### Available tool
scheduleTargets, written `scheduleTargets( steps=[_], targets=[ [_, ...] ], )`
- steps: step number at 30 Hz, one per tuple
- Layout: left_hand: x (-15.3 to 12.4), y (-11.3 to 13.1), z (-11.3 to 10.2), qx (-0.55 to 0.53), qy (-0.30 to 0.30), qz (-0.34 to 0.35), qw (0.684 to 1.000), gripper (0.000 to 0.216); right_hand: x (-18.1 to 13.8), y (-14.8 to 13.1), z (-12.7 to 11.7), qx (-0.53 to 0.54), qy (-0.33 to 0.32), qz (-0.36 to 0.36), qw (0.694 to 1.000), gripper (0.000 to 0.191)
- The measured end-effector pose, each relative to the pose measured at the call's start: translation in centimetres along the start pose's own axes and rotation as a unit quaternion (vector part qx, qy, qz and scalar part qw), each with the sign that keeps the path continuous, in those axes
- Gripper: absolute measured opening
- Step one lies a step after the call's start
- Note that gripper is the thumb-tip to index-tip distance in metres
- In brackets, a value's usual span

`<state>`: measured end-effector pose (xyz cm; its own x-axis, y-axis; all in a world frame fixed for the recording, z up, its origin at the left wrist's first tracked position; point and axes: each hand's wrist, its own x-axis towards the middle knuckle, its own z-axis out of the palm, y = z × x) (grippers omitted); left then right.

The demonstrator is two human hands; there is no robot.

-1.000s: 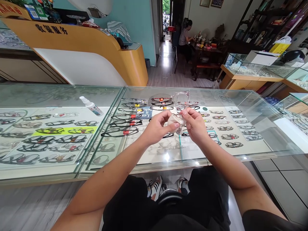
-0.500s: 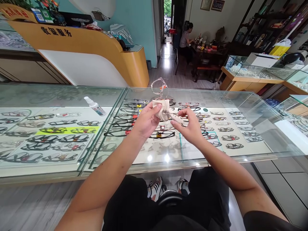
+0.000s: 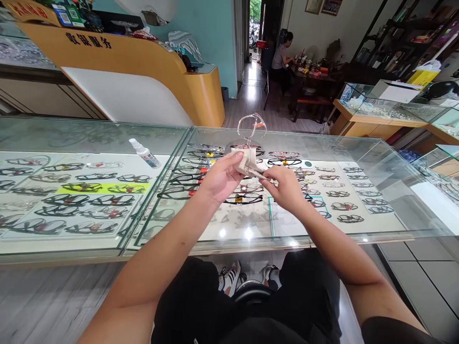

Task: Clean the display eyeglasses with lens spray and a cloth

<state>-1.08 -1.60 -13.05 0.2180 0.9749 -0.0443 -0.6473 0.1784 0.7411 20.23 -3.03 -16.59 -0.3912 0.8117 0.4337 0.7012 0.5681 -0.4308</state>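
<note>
My left hand [image 3: 224, 177] is closed round a pale beige cloth [image 3: 248, 157], thumb on top, above the glass counter. A pair of clear-framed glasses [image 3: 255, 125] sticks up out of the cloth, with an orange mark on the lens; its lower part is hidden by the folds. At the right, my right hand [image 3: 285, 185] pinches the trailing edge of the same cloth between thumb and fingers. Whether it also grips a temple of the glasses I cannot make out. Rows of spectacle frames [image 3: 244, 198] lie beneath my hands, inside the case.
A white spray bottle [image 3: 145, 154] stands on the counter [image 3: 229, 239] to the left. Beyond are a wooden cash desk [image 3: 206, 95] and a person [image 3: 281, 59] seated at a cluttered table. More glass cases [image 3: 390, 112] line the right side.
The glasses have shifted a little to the right and tilted. My right hand's fingers have drawn closer together on the cloth's edge. The whole view has moved slightly.
</note>
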Motion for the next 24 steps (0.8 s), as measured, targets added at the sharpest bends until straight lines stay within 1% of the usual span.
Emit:
scheduleTargets(
  steps=[5, 7, 9, 11, 13, 14, 16, 18, 19, 20, 22, 23, 24],
  targets=[
    [0.1, 0.4, -0.1, -0.023, 0.019, -0.058, 0.998, 0.018, 0.2, 0.4, -0.2, -0.101, 0.040, 0.009, 0.994, 0.018],
    [0.0, 0.5, -0.1, -0.025, 0.025, -0.075, 0.997, 0.017, 0.2, 0.5, -0.2, -0.110, 0.048, 0.000, 0.993, 0.020],
    [0.0, 0.5, 0.0, -0.027, 0.022, -0.081, 0.996, 0.017, 0.3, 0.6, -0.2, -0.085, 0.040, -0.016, 0.995, 0.022],
    [-0.1, 0.6, 0.2, -0.031, 0.019, -0.080, 0.996, 0.015, 0.4, 0.9, -0.2, -0.008, 0.014, -0.034, 0.999, 0.026],
    [-0.2, 0.8, 0.4, -0.037, 0.025, -0.076, 0.996, 0.011, 0.5, 1.2, -0.2, 0.120, -0.033, -0.035, 0.992, 0.029],
    [-0.3, 1.0, 0.6, -0.039, 0.029, -0.076, 0.996, 0.010, 0.5, 1.2, -0.3, 0.192, -0.064, -0.024, 0.979, 0.030],
    [-0.5, 1.3, 0.9, -0.041, 0.031, -0.076, 0.996, 0.014, 0.6, 1.2, -0.5, 0.316, -0.140, 0.008, 0.938, 0.035],
    [-0.9, 1.6, 1.2, -0.043, 0.021, -0.078, 0.996, 0.021, 0.7, 0.9, -0.9, 0.391, -0.205, 0.029, 0.897, 0.040],
    [-1.1, 1.7, 1.4, -0.045, 0.015, -0.079, 0.996, 0.023, 0.7, 0.6, -1.1, 0.407, -0.218, 0.034, 0.886, 0.040],
    [-1.3, 1.8, 1.4, -0.047, 0.012, -0.079, 0.996, 0.023, 0.7, 0.4, -1.2, 0.415, -0.216, 0.038, 0.883, 0.038],
    [-1.6, 1.9, 1.5, -0.051, 0.008, -0.079, 0.996, 0.022, 0.7, 0.1, -1.4, 0.430, -0.180, 0.056, 0.883, 0.033],
    [-1.6, 1.9, 1.5, -0.053, 0.007, -0.078, 0.995, 0.023, 0.7, 0.0, -1.3, 0.448, -0.162, 0.070, 0.877, 0.032],
    [-1.7, 1.9, 1.5, -0.056, 0.004, -0.078, 0.995, 0.025, 0.7, -0.1, -1.2, 0.473, -0.151, 0.085, 0.864, 0.034]
  ],
)
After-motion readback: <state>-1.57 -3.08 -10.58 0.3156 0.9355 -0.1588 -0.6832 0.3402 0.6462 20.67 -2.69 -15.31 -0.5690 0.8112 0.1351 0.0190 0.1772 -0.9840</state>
